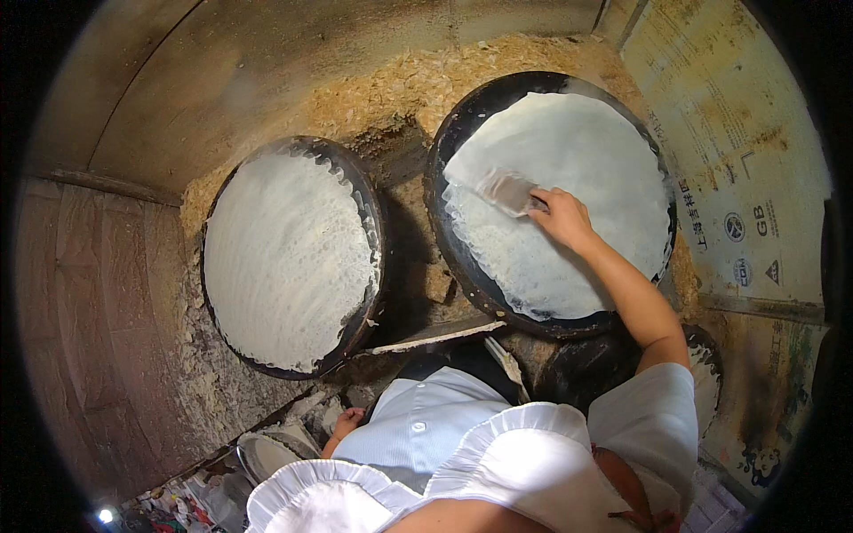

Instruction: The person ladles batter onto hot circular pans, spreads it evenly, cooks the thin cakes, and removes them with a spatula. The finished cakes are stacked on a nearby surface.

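My right hand (563, 218) grips a flat scraper (508, 192), blurred, with its blade on the batter. That pale batter (566, 146) lies in a thin sheet over the right round black griddle (460, 126). The sheet looks smooth at the top and lacy along its lower left edge. On the left griddle (376, 226) rests another thin, pale sheet (286, 260), bubbly with a ragged right edge. Low at my left side, my left hand (348, 421) is small and partly hidden by my shirt; whether it holds anything is not visible.
Below the left griddle stands a round pan or bucket (273, 453) with pale contents. A pale-coated stick (433, 338) lies between the griddles, and another (508, 366) leans near my waist. Dried flakes (400, 83) cover the ledge behind. A printed board (733, 166) walls the right.
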A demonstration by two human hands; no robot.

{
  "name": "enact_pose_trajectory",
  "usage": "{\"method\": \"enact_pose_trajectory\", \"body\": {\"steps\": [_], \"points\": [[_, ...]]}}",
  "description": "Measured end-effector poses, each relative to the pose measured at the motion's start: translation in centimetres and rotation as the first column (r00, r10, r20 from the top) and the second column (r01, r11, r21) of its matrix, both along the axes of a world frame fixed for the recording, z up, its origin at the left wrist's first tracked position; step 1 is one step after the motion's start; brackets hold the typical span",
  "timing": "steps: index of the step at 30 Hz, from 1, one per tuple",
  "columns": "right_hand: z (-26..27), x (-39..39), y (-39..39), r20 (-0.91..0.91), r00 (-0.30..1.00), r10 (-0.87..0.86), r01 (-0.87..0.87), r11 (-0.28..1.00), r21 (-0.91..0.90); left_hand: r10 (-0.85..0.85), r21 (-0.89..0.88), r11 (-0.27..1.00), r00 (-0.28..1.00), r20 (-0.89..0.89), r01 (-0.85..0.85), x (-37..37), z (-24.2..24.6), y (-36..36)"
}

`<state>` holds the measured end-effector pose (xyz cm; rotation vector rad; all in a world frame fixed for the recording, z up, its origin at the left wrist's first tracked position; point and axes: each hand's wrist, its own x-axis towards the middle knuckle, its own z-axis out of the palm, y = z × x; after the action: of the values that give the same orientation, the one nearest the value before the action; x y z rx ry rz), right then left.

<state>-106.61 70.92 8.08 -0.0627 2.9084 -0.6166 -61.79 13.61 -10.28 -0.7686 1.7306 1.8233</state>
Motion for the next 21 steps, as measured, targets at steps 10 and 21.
{"method": "enact_pose_trajectory", "body": {"steps": [10,21], "points": [[-1.3,-4.1,20.4,0.013,0.72,-0.694,0.687,0.71,-0.151,-0.214,-0.274,0.929,0.965,0.153,0.249,0.1,1.2,1.3],[-0.8,-3.3,1.9,0.004,1.0,0.01,-0.009,0.995,-0.104,-0.046,-0.119,0.991,0.992,0.118,0.06,-2.1,2.8,1.3]]}}
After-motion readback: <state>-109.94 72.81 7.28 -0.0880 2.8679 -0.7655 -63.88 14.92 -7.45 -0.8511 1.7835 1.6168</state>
